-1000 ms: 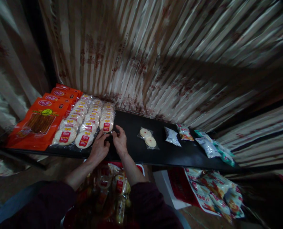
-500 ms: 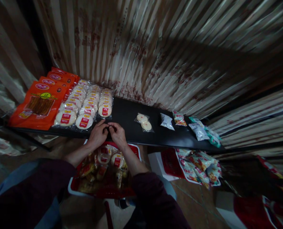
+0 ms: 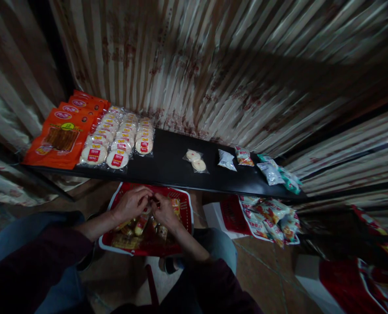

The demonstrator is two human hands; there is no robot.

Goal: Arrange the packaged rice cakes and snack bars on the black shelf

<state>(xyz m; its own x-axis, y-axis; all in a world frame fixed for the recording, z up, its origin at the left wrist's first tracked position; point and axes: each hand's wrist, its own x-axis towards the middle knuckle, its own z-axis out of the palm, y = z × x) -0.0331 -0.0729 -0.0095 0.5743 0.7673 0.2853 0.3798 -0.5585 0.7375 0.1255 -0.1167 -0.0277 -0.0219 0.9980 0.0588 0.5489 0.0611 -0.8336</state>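
Note:
My left hand (image 3: 133, 203) and my right hand (image 3: 164, 211) meet above the red basket (image 3: 115, 240), just in front of the black shelf (image 3: 170, 150). Both have their fingers bent together, pinching; whatever is between them is too small and dark to name. Under the hands, wrapped snack packs (image 3: 140, 226) lie in the basket. On the shelf, overlapping rows of round white crackers (image 3: 117, 159) in clear wrap run front to back, with orange bags (image 3: 58, 137) to their left.
A pack of two crackers (image 3: 198, 165), a silver pouch (image 3: 227, 159), a red-and-white pouch (image 3: 244, 156) and green packs (image 3: 288, 179) lie along the shelf. A second basket (image 3: 235, 214) holds pouches below. A pleated curtain (image 3: 194, 78) hangs behind.
Both hands have drawn back from the shelf's front edge to over the basket. Fewer cracker packs show in the basket. The view has shifted slightly.

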